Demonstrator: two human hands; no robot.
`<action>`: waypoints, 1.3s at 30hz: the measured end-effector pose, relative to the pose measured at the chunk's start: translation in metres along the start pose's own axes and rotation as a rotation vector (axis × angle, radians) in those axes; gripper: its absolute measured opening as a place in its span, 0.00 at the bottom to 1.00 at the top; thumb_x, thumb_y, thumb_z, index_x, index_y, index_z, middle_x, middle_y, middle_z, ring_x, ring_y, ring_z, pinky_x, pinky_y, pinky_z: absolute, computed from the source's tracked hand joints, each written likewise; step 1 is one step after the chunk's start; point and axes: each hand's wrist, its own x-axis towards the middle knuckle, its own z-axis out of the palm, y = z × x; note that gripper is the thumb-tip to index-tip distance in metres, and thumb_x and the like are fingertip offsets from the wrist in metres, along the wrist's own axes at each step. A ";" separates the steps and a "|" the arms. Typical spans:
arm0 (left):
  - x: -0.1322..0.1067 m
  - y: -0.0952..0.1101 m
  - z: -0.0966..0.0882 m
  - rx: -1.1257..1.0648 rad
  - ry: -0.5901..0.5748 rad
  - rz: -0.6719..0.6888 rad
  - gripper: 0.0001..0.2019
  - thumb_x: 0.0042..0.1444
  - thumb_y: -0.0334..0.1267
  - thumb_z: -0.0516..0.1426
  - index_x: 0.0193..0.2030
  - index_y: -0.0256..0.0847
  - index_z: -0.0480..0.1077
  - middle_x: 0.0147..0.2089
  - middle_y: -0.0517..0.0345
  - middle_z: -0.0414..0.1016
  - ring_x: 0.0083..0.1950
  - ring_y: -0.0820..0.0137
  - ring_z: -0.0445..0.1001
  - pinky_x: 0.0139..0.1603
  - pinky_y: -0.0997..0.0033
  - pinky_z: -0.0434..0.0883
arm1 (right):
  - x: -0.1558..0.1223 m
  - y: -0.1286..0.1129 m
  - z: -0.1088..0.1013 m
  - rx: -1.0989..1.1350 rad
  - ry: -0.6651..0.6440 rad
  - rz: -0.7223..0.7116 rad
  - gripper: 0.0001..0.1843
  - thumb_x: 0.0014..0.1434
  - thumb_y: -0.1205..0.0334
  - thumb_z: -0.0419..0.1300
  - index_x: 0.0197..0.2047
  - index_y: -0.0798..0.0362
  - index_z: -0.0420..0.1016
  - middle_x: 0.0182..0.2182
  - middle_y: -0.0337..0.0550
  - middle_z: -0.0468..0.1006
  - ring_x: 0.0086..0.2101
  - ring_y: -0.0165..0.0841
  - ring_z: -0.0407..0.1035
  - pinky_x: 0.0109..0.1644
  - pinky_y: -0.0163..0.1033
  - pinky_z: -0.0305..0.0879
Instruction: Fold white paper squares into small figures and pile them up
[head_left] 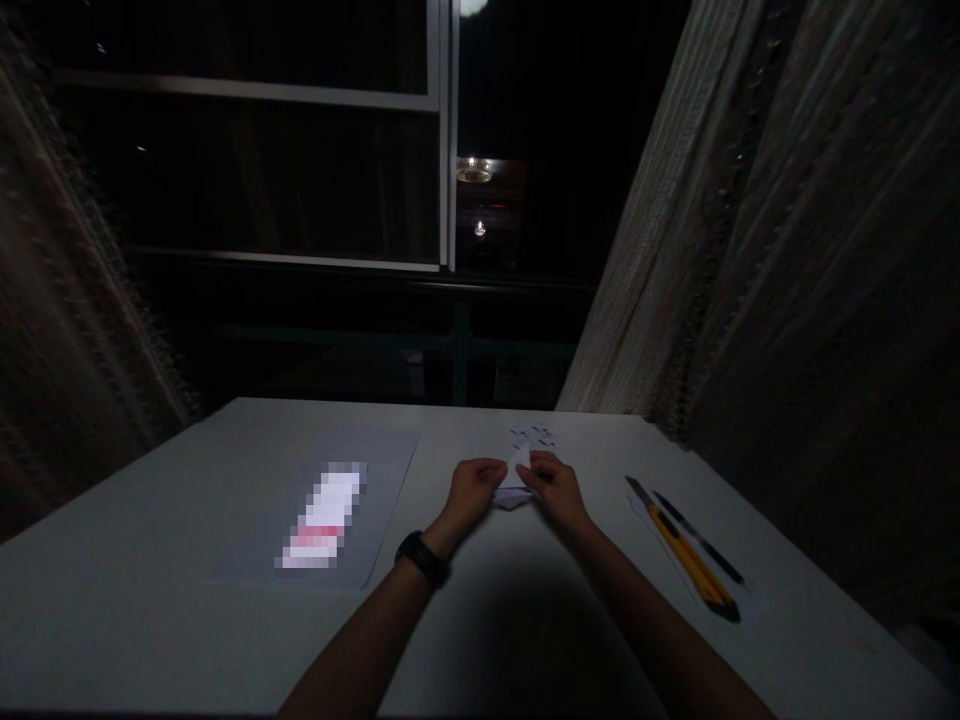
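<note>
Between my two hands is a small piece of folded white paper (514,478), its pointed tip standing up above the table. My left hand (476,490) pinches its left side with thumb and fingers; a dark watch is on that wrist. On the right side, my right hand (555,487) grips the paper, thumb lying across its front face. A lower flap of the paper shows under the fingers. Just beyond the hands lie several small white paper pieces (541,436) with dark edges or marks, too small to make out.
A yellow utility knife (691,562) and a dark pen (705,542) lie at right, a thin paper strip beside the knife. At left, a bright blurred-out rectangle (322,515) rests on a paper sheet (394,480). Curtains flank the white table (112,580); a dark window stands behind.
</note>
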 end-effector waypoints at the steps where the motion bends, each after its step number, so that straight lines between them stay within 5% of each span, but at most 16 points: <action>1: 0.000 0.000 0.000 -0.015 -0.012 -0.012 0.12 0.43 0.40 0.59 0.30 0.31 0.74 0.27 0.50 0.75 0.28 0.69 0.71 0.27 0.74 0.64 | 0.000 0.000 0.000 0.002 0.007 -0.003 0.12 0.44 0.52 0.62 0.19 0.52 0.74 0.34 0.46 0.73 0.37 0.36 0.67 0.44 0.40 0.61; 26: -0.005 0.013 0.001 -0.217 -0.001 -0.130 0.15 0.33 0.24 0.61 0.33 0.33 0.73 0.32 0.50 0.77 0.31 0.67 0.74 0.32 0.72 0.69 | -0.003 -0.001 0.001 -0.023 -0.010 -0.035 0.13 0.46 0.53 0.61 0.17 0.51 0.72 0.29 0.43 0.72 0.34 0.36 0.67 0.41 0.40 0.61; 35: -0.005 0.014 0.004 -0.181 0.039 -0.095 0.14 0.37 0.32 0.62 0.35 0.32 0.74 0.34 0.47 0.77 0.34 0.65 0.75 0.35 0.69 0.69 | -0.005 -0.014 0.001 0.085 -0.032 -0.037 0.09 0.44 0.54 0.63 0.22 0.51 0.75 0.33 0.44 0.73 0.38 0.38 0.67 0.46 0.41 0.60; 39: -0.004 0.012 0.002 -0.144 -0.074 0.007 0.15 0.44 0.37 0.59 0.40 0.34 0.74 0.40 0.47 0.76 0.41 0.63 0.73 0.44 0.66 0.68 | -0.006 -0.018 0.001 0.066 -0.070 -0.052 0.09 0.46 0.54 0.62 0.26 0.51 0.77 0.35 0.45 0.74 0.40 0.38 0.66 0.47 0.43 0.59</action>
